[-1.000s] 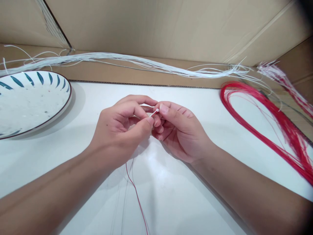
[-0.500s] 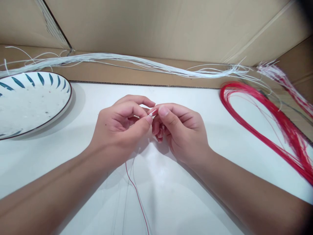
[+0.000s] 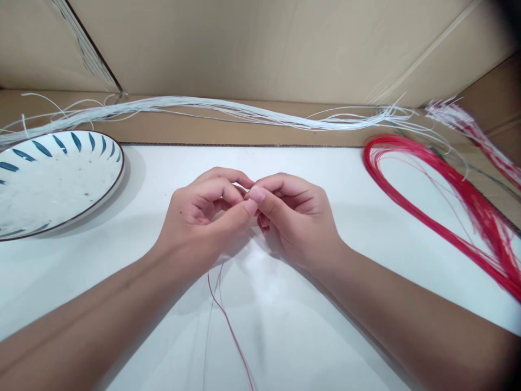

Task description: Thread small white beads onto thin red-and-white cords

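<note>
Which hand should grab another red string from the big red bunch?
Probably the right hand. The red bunch lies on its side of the table, with nothing between. The left hand pinches the thin red string and would have to cross over.

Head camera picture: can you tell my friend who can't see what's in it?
Two hands, left hand and right hand, pinch thin red wire together over a white table. A plate sits left; red wires loop right.

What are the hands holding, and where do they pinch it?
The left hand and right hand pinch the top ends of a thin red wire and a pale one beside it; the tips are hidden.
</note>
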Demonstrator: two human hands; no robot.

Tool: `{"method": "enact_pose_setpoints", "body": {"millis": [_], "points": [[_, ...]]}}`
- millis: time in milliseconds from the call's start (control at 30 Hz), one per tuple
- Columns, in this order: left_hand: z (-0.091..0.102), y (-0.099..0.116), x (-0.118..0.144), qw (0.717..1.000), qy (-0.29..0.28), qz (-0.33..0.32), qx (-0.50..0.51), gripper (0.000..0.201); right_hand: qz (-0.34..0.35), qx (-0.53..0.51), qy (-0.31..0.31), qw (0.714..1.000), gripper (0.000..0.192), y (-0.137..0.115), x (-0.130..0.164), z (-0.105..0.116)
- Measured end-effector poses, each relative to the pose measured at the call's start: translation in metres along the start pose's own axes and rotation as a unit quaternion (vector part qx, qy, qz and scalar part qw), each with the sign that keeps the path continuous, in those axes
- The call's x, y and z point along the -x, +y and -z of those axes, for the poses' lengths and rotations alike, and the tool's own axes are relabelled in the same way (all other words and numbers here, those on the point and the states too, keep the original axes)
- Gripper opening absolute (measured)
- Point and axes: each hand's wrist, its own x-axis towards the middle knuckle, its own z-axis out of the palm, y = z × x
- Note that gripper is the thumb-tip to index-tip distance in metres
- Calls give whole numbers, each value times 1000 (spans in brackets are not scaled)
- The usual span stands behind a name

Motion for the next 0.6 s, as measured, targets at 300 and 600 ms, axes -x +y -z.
{"method": "enact_pose_setpoints", "body": {"millis": [300,600], "points": [[-3,-1,-4,992,-41,80,89,23,-23,-89,-10,996,20,-3,-4,2],[-5,6,-2,998,-20,51,27,8,-43,-32,6,999,24,-3,-7,2]]}}
